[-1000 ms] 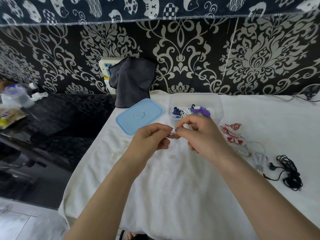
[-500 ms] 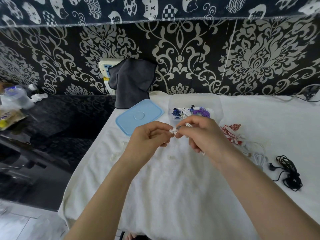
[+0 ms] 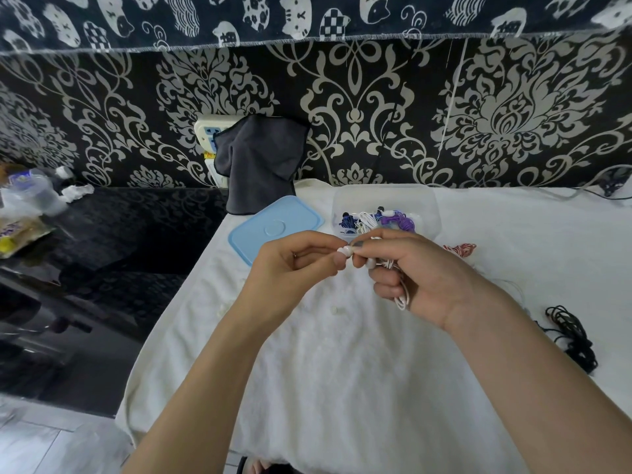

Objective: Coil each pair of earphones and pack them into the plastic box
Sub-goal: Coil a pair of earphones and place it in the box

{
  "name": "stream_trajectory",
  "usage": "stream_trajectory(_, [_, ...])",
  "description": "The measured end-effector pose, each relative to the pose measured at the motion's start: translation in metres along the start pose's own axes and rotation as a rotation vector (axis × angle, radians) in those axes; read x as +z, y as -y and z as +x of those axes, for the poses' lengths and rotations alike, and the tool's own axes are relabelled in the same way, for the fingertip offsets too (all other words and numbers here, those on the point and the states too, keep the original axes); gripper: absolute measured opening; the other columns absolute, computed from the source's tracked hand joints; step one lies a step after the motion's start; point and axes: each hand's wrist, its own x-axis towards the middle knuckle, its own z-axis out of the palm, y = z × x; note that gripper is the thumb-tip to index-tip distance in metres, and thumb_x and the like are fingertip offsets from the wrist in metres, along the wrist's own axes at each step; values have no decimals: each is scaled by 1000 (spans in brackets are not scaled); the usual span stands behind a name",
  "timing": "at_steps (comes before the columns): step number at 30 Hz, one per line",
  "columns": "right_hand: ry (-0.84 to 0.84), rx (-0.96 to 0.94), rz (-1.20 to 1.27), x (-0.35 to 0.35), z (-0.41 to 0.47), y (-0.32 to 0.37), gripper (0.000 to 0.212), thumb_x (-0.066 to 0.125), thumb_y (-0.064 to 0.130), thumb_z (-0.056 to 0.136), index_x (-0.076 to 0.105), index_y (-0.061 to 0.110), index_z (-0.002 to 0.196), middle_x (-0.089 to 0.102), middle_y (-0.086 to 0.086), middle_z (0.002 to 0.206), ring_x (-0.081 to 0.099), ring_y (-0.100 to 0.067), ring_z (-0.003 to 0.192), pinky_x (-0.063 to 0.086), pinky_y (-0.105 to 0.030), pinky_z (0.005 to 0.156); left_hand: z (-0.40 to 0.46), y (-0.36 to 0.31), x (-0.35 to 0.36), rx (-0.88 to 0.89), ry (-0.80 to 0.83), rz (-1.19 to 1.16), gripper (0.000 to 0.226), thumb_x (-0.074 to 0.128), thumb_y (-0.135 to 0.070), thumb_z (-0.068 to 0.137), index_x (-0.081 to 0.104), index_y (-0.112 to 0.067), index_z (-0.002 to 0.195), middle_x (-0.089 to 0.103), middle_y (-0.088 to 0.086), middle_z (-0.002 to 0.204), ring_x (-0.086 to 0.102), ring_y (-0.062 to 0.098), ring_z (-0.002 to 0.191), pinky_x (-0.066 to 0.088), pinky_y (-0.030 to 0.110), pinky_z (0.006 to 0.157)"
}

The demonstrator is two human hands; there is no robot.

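White earphones (image 3: 400,295) held in both hands above the white-covered bench (image 3: 342,371).

The left hand (image 3: 290,268) pinches an earbud with curled fingers; the right hand (image 3: 420,278) grips the coiled cable, its fingers closed around it. Behind them stands the plastic box (image 3: 386,200) with coiled earphones inside, the blue lid (image 3: 273,227) beside it.

A dark grey cloth (image 3: 260,165) hangs against the patterned wallpaper (image 3: 478,114), over a white power strip (image 3: 207,131); a white towel (image 3: 325,371) covers the counter
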Motion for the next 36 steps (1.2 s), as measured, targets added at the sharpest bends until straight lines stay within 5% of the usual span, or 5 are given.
stream_trajectory(11, [83, 57, 163, 1, -2, 1, 15, 59, 3, 90, 64, 9, 78, 57, -1, 64, 27, -4, 40, 21, -16, 37, -1, -2, -1, 17, 44, -141, 18, 72, -17, 81, 75, -6, 95, 77, 6, 89, 69, 16, 84, 55, 23, 82])
stream_trajectory(16, [143, 84, 272, 3, -6, 2, 3, 65, 7, 71, 64, 9, 72, 56, -2, 64, 29, -3, 38, 20, -15, 37, 0, 0, -2, -96, 144, -336, 11, 69, -14, 86, 73, -8, 94, 74, 10, 94, 63, 17, 90, 54, 24, 88])
stream_trajectory(20, [154, 136, 371, 4, -7, 1, 4, 64, 4, 74, 67, 6, 72, 55, -3, 65, 31, -3, 37, 21, -13, 35, 0, -1, -1, -151, 191, -452, 12, 67, -17, 87, 74, -10, 93, 73, 12, 99, 63, 18, 100, 54, 22, 93])
stream_trajectory(31, [139, 216, 479, 9, -3, -7, 14, 69, 4, 70, 64, 4, 83, 56, -4, 69, 31, -3, 36, 21, -12, 34, -1, -2, -1, -8, 17, -149, 5, 67, -2, 92, 72, 0, 92, 73, 9, 84, 63, 18, 80, 53, 31, 84])
stream_trajectory(36, [161, 238, 555, 10, -2, -7, 15, 68, 5, 76, 61, 7, 89, 58, -2, 69, 32, -3, 37, 24, -13, 34, -4, -4, -3, 33, 12, -153, 16, 61, -10, 95, 73, -1, 97, 73, 16, 94, 64, 20, 86, 53, 31, 86])
